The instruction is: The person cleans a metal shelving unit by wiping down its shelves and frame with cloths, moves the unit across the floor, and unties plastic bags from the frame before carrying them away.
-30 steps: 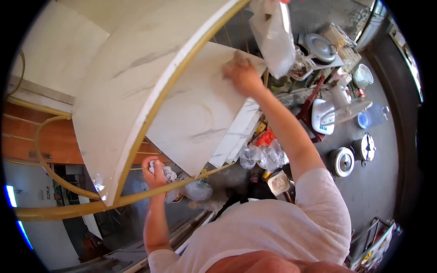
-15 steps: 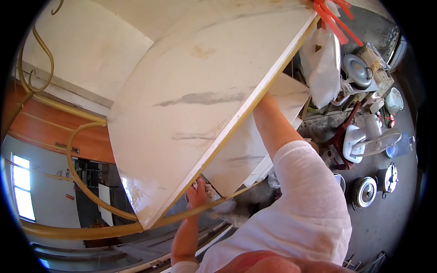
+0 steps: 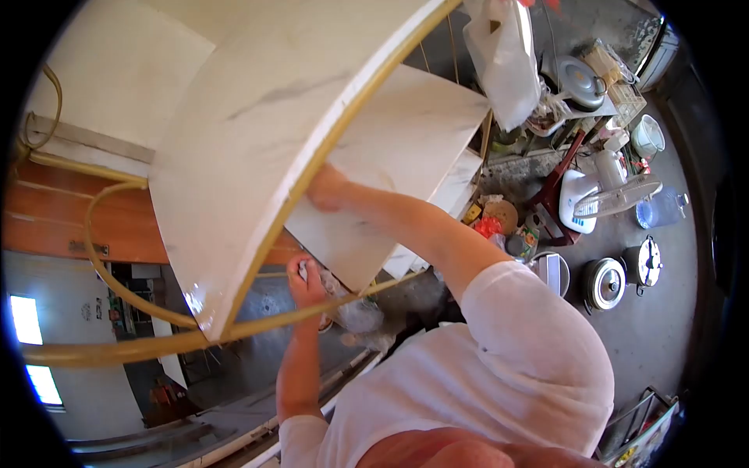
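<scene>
Reaching through the gap beneath the upper board's (image 3: 250, 140) edge, right hand (image 3: 328, 189) at the lower board (image 3: 413, 129), its openness and any hold hidden, left hand (image 3: 307, 285) curled round a white wad (image 3: 303, 270) beside the lower board.

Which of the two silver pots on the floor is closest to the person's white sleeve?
The pot with the dark knob in the middle of its round, shiny-rimmed lid. The other pot is farther from the sleeve.
</scene>
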The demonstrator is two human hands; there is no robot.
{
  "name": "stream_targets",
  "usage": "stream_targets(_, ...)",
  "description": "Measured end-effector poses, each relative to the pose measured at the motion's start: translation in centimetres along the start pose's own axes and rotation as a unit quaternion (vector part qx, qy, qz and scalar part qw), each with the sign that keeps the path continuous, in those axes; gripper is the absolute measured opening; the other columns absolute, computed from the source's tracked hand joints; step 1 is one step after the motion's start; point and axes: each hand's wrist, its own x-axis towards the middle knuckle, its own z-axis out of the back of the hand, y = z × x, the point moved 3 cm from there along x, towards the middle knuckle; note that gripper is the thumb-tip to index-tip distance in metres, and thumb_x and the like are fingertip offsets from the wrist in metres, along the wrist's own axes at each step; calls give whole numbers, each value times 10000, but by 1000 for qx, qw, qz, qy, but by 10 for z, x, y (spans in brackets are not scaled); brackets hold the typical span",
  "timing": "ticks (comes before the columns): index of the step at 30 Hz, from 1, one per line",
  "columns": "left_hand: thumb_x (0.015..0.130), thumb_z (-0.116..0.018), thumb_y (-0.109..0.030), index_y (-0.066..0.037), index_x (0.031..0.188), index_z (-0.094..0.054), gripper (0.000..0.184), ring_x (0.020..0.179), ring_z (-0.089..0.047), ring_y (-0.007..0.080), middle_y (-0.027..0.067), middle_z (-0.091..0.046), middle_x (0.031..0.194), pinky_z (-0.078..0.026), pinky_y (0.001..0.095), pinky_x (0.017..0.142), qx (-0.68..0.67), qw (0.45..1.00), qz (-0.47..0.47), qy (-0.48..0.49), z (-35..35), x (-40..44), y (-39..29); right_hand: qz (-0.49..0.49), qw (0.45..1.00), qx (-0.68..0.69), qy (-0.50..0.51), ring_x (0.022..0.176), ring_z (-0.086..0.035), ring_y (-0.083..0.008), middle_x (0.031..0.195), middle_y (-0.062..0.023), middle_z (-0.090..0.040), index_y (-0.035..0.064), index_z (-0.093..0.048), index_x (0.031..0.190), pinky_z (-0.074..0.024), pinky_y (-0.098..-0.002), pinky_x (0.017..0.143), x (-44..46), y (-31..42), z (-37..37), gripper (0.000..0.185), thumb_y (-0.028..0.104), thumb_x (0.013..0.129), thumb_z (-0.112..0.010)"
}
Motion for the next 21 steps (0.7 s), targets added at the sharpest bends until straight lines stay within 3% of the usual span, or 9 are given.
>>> stream_targets(2, 838, -505, -101, -30, 935, -506, 120, 625, -494, 120, 55, -526, 735, -419, 256, 594, 8, 1000, 6, -1, 0, 0, 0, 84, 996, 4, 18, 1266, -280, -301, 1171, -71, -521, 169, -541, 1153, -144, -565, 1022, -45, 64, 18, 399, 185, 759, -481)
stream_targets(5, 835, -507, -103, -30, 928, -514, 118, 625, -486, 117, 50, -523, 727, -414, 254, 594, 7, 1000, -30, -2, -3, 3, -11, 109, 983, 122, 85, 1258, -302, -269, 1165, -64, -525, 165, -558, 1127, -162, -550, 1024, -103, 94, 57, 353, 217, 790, -468)
stream_targets(7, 830, -510, -96, -42, 902, -523, 91, 647, -493, 110, 39, -522, 714, -409, 242, 622, -6, 1000, -8, 9, -4, 4, -13, 112, 992, 11, 65, 1250, -311, -263, 1222, -75, -486, 176, -544, 1141, -195, -509, 1028, -129, 76, 91, 343, 237, 814, -459)
stream_targets(8, 829, -515, -104, -45, 900, -523, 92, 630, -496, 108, 32, -519, 696, -409, 239, 603, 5, 1000, -20, 15, -4, 4, -5, 95, 991, 14, -90, 1228, -336, -270, 1277, -72, -440, 194, -514, 1173, -246, -460, 1015, -141, 56, 102, 355, 236, 826, -455)
stream_targets(12, 828, -519, -110, -48, 904, -518, 98, 598, -494, 101, 34, -520, 695, -412, 235, 563, -8, 1000, -28, 8, -6, 5, 7, -174, 948, -266, -1, 1189, -393, -267, 1261, -115, -451, 168, -418, 1262, -248, -408, 1022, -184, -93, 176, 493, 85, 777, -448)
stream_targets(13, 828, -519, -110, -48, 904, -518, 98, 598, -494, 101, 34, -520, 695, -412, 235, 563, -7, 1000, -27, 6, -6, 5, 7, -322, 935, -146, -16, 1153, -433, -273, 1217, -126, -490, 178, -418, 1263, -226, -424, 1031, -189, -111, 194, 492, 93, 779, -446)
stream_targets(17, 827, -524, -117, -46, 906, -520, 106, 611, -500, 104, 39, -524, 722, -423, 244, 589, -2, 1000, -12, 26, -6, 5, -8, -182, 949, -257, -25, 1218, -352, -315, 1224, -161, -479, 177, -446, 1248, -218, -522, 1002, -166, -76, 153, 487, 142, 762, -454)
stream_targets(19, 830, -520, -122, -48, 913, -517, 112, 632, -499, 105, 35, -516, 724, -421, 246, 604, 10, 1000, -16, 19, -6, 4, -7, -58, 971, -220, -77, 1256, -301, -296, 1236, -163, -466, 153, -472, 1215, -211, -524, 1013, -150, -3, 111, 462, 145, 753, -461)
stream_targets(21, 830, -519, -126, -50, 916, -515, 115, 643, -496, 104, 30, -512, 723, -419, 246, 607, 3, 999, -34, 26, -8, 5, 6, 24, 998, -50, 16, 1270, -271, -294, 1296, -173, -397, 129, -495, 1175, -211, -513, 1021, -152, 65, 91, 422, 144, 754, -470)
